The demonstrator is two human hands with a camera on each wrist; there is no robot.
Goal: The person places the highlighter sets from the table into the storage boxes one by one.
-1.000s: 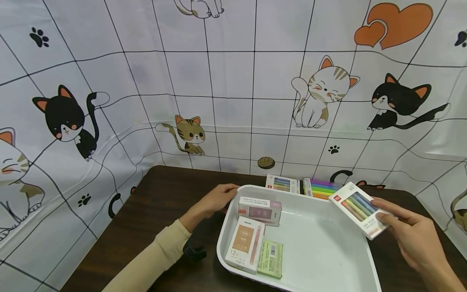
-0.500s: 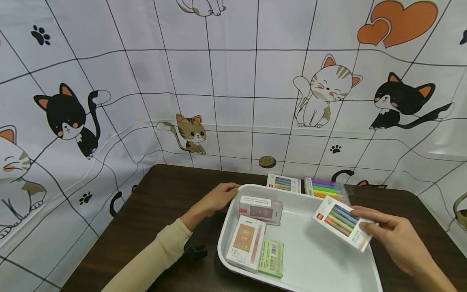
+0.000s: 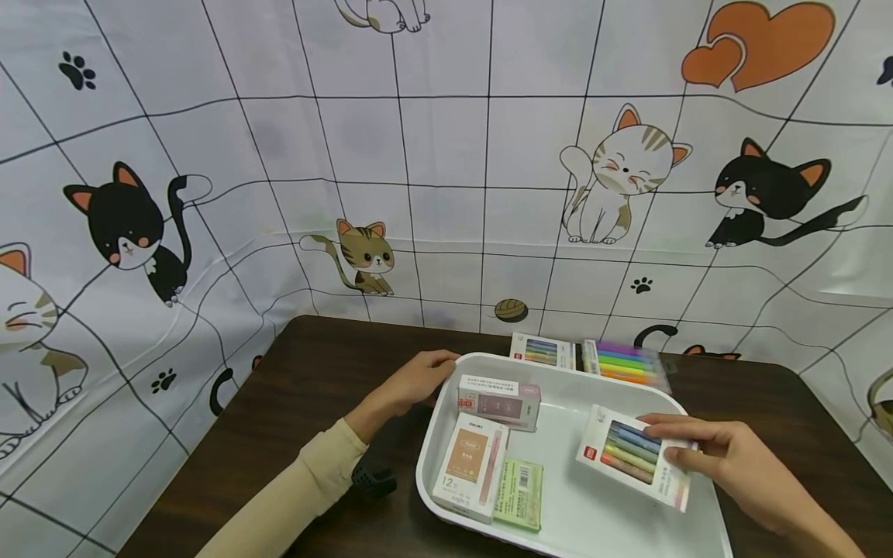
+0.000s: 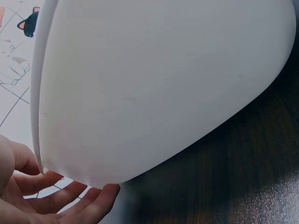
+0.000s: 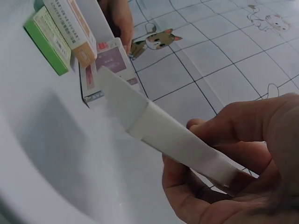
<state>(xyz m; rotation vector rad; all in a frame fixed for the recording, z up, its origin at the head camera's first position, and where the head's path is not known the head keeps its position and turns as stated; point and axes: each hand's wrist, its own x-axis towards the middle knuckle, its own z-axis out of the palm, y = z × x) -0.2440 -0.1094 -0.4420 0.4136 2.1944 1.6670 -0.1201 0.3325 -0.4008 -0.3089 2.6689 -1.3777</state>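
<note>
My right hand (image 3: 739,469) pinches a white box of colored pens (image 3: 635,457) by its right end, thumb on the front. The box is tilted above the right part of a white plastic tray (image 3: 593,378); in the right wrist view its narrow white side (image 5: 182,140) shows. My left hand (image 3: 412,384) holds the tray's far left corner, and in the left wrist view its fingers (image 4: 100,203) bend against the outer wall. Inside the tray, at the left, lie a mauve-and-white box (image 3: 498,403), a white box with a tan panel (image 3: 470,467) and a green box (image 3: 518,494).
Behind the tray on the dark table (image 3: 335,349) lie another white box of pens (image 3: 543,350) and a clear pack of bright colored pens (image 3: 628,363). A black object (image 3: 373,480) sits by the left forearm. A cat-printed sheet (image 3: 446,155) hangs behind the table.
My right hand has carried the pen box leftward and down, from over the tray's right rim to over its inside. The left hand stays at the tray's corner.
</note>
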